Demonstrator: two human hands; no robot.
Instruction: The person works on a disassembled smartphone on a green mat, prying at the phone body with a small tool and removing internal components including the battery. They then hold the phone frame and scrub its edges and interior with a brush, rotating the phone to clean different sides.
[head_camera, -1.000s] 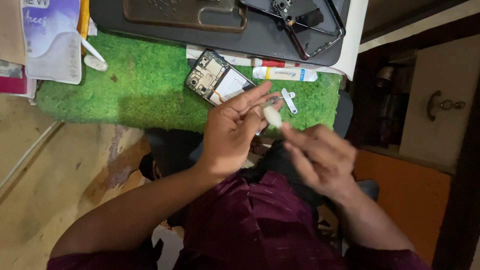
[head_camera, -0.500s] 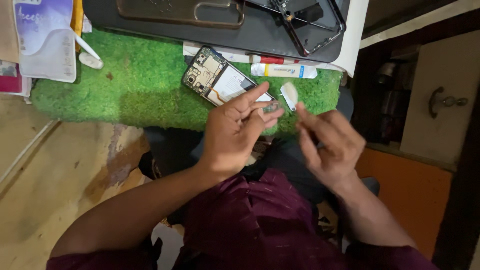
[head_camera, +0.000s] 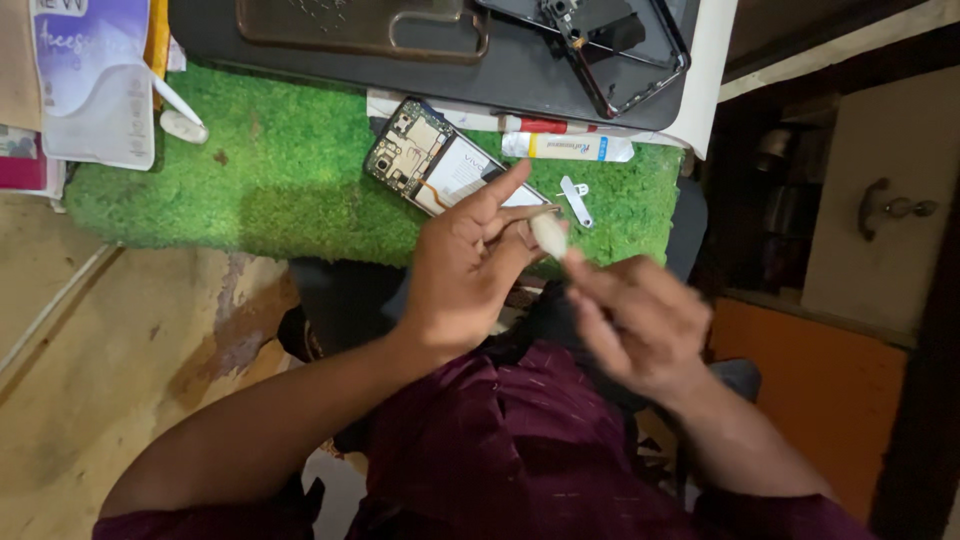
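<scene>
Fingers: left hand (head_camera: 470, 265) pinches a small white piece (head_camera: 547, 233) at the fingertips; right hand (head_camera: 635, 315) is blurred, fingers loosely curled, grip unclear.
Piece: above the lap, just before the green mat (head_camera: 280, 170).
Opened phone (head_camera: 440, 165): flat on the mat, behind the left hand.

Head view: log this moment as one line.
left hand: pinches small white piece | right hand: blurred, beside it | opened phone: on green mat
</scene>
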